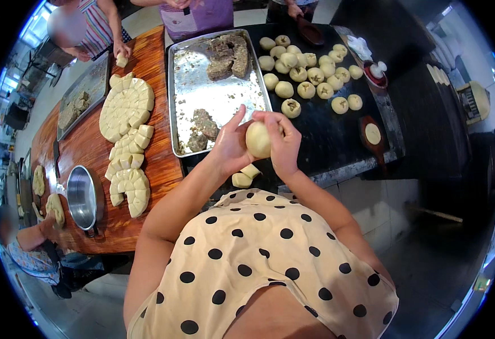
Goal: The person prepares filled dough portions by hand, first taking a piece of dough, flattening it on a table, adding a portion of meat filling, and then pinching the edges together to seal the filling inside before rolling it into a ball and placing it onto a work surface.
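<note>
In the head view, the left hand (pixel 229 146) cups the ball (pixel 258 141), thumb spread, and the right hand (pixel 284 144) curls its fingers over the ball's top right. Beyond the left thumb lies the tray (pixel 193 79); bare black table (pixel 329 135) opens right of the right fingers, buns (pixel 316 75) farther off.

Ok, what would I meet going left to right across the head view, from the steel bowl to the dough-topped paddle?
Steel bowl, cut dough, left hand, dough ball, right hand, dough-topped paddle.
</note>
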`<act>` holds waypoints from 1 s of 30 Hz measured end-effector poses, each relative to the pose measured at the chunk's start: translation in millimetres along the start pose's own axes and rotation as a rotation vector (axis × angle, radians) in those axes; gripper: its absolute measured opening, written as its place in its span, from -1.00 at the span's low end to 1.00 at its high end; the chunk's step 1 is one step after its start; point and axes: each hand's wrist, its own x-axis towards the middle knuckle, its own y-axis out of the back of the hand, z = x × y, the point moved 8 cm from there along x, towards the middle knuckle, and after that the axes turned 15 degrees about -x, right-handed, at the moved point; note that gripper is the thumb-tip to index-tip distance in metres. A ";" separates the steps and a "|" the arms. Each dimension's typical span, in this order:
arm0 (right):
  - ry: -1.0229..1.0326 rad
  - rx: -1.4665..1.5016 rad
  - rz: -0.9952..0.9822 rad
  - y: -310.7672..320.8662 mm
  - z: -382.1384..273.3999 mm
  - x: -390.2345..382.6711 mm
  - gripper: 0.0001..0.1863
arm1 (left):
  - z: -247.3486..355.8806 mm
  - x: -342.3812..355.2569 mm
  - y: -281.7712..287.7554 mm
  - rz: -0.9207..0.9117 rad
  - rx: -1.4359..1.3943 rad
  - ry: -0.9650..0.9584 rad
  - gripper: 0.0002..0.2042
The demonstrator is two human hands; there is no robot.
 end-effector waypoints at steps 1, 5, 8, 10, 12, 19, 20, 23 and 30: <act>-0.085 0.063 0.068 0.3 -0.9 1.8 -0.74 | -1.7 -1.2 0.4 0.059 -0.025 -0.081 -0.54; 0.083 -0.126 0.180 -10.5 5.9 -4.1 -0.63 | -0.7 18.2 37.3 0.255 -0.030 -0.375 -0.61; 0.129 -0.172 0.153 -8.3 5.7 -2.6 -0.55 | 2.8 26.6 43.4 0.254 0.008 -0.367 -0.63; 0.148 -0.081 0.120 -5.6 1.4 -0.5 -0.46 | -0.3 28.0 47.1 0.270 -0.031 -0.288 -0.62; 0.192 -0.027 0.062 1.4 -8.1 -2.6 -0.42 | -4.7 28.9 51.2 0.264 -0.044 -0.164 -0.60; 0.334 -0.307 0.010 31.0 -1.9 -11.4 -0.84 | -35.5 47.6 14.6 -0.049 -0.125 0.114 -0.60; 0.261 -0.257 0.061 36.4 6.1 -11.7 -0.85 | -34.1 49.2 23.9 0.034 -0.114 -0.029 -0.61; 0.329 -0.364 0.158 30.9 18.0 -20.4 -0.83 | -37.5 55.0 65.1 0.222 -0.074 -0.359 -0.69; 0.393 -0.474 0.237 50.2 23.1 -29.5 -0.89 | -60.3 91.6 108.4 0.199 -0.068 -0.204 -0.81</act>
